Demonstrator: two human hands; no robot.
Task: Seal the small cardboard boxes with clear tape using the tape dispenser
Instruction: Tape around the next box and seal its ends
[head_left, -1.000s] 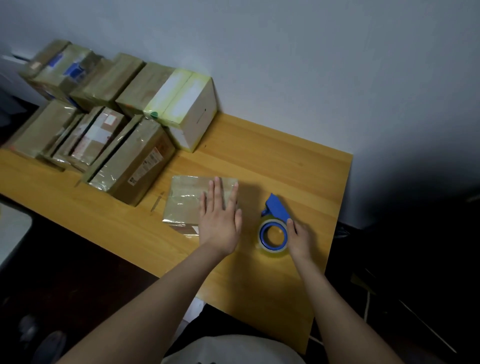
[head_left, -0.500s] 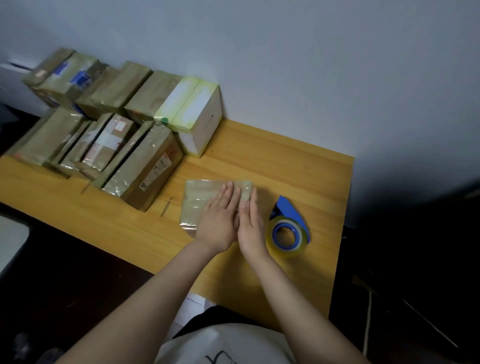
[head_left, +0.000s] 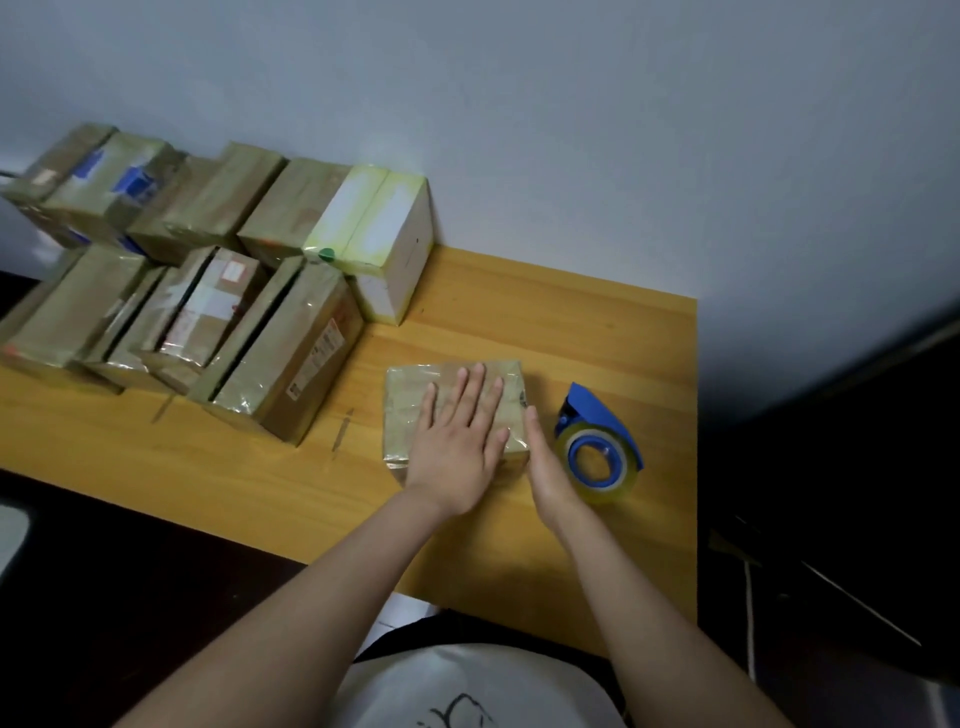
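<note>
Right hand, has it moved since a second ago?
Yes. The right hand crossed leftward, from the right side of the blue plastic tape dispenser to its left, against the right edge of the small tape-wrapped cardboard box.

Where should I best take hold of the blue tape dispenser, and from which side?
Grip the tape dispenser across its round roll end, from above, with the right hand beside it. It lies flat on the table, hole facing up, so the rim is free. Avoid the narrow blue end pointing toward the wall; the cutter is probably there.
</note>
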